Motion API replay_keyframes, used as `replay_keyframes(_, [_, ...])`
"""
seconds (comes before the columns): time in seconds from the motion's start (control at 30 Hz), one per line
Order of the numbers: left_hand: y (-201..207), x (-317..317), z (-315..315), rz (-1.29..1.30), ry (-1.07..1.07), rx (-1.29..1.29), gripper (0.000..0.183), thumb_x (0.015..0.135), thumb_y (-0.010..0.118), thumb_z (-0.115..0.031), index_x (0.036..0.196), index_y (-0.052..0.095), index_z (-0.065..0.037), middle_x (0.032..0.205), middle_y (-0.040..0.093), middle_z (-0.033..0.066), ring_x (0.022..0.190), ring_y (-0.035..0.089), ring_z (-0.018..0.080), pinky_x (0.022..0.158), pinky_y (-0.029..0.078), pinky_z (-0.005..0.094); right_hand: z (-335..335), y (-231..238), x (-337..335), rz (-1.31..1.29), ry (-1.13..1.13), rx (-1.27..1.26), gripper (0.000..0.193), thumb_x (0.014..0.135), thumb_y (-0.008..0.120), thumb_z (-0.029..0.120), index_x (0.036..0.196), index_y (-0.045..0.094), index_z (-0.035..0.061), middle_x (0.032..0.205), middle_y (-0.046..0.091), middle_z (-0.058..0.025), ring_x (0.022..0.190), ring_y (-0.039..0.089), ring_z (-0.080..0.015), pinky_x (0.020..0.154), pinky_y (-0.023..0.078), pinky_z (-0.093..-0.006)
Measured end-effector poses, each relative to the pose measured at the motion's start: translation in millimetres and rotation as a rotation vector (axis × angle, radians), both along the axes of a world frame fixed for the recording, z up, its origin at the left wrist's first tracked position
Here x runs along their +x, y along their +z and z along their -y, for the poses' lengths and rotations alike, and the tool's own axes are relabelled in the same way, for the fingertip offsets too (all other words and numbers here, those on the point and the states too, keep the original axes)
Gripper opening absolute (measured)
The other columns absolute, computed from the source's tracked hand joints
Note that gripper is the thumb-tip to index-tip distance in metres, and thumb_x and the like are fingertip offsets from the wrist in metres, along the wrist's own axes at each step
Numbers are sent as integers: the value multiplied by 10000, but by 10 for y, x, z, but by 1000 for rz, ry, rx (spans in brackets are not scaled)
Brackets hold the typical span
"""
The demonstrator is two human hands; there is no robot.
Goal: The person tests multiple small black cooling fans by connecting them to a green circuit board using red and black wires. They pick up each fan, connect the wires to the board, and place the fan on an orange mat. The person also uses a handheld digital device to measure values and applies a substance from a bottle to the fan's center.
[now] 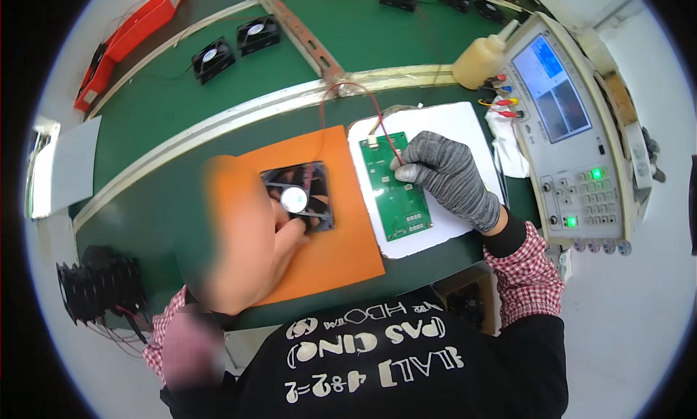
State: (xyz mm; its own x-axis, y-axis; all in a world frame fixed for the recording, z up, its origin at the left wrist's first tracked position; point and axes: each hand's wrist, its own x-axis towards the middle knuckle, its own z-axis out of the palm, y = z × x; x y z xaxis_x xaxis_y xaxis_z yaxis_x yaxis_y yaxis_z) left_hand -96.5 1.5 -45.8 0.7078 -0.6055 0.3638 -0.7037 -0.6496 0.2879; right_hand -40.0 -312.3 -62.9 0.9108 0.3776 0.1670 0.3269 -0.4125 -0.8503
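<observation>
Toward the right edge of the orange mat (341,263), my left hand (267,253) holds the black fan (294,199) by its near-left corner, fingers (292,233) curled against it; my gloved right hand (451,173) pinches a red wire (385,123) above the green circuit board (396,207).

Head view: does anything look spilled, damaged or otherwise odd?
Nothing is visibly spilled or damaged. Two oddities: a crumpled white cloth or tissue lies untidily beside the instrument, below the coloured clips; and the right hand wears a grey glove while the left hand looks bare.
</observation>
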Motion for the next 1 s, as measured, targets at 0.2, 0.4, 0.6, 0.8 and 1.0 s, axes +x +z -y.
replay_keyframes(0.2, [144, 204, -8, -241, 35, -243, 825, 525, 934, -301, 1208, 549, -44, 1216, 525, 161, 1121, 483, 361, 957, 392, 456, -3, -157, -11, 47, 12, 56, 212, 821, 701, -6, 1023, 676, 56, 879, 660, -84, 843, 660, -254, 786, 532, -336])
replay_keyframes(0.4, [-38, 291, 60, -209, 39, -44, 1019, 541, 931, -344, 1396, 474, -33, 1315, 512, 153, 1187, 478, 354, 999, 382, 461, 8, -117, 79, 468, 215, -278, 317, 773, 700, -10, 1078, 661, 68, 935, 664, -101, 873, 629, -315, 762, 531, -405])
replay_keyframes(0.6, [404, -21, 72, 777, 20, -94, 450, 775, 748, -403, 1088, 624, -105, 1099, 630, 53, 952, 565, 234, 794, 459, 356, 24, -155, 79, 355, 121, -123, 229, 780, 732, 30, 1002, 685, 65, 910, 635, -94, 897, 615, -303, 837, 511, -401])
replay_keyframes(0.8, [817, -267, -128, -1527, -656, -1186, 871, 922, 459, -709, 1180, 561, 116, 963, 665, 269, 822, 666, 386, 746, 529, 485, 35, -177, 77, 356, 125, -82, 181, 773, 752, 33, 943, 701, 68, 891, 621, -82, 889, 623, -282, 818, 521, -389])
replay_keyframes(1.0, [828, -347, -131, -930, -314, -996, 614, 901, 597, -489, 1131, 562, 79, 1001, 657, 248, 878, 659, 367, 746, 539, 450, 82, -193, 57, 323, 110, -91, 180, 768, 756, 31, 934, 704, 77, 899, 628, -78, 888, 631, -269, 802, 531, -378])
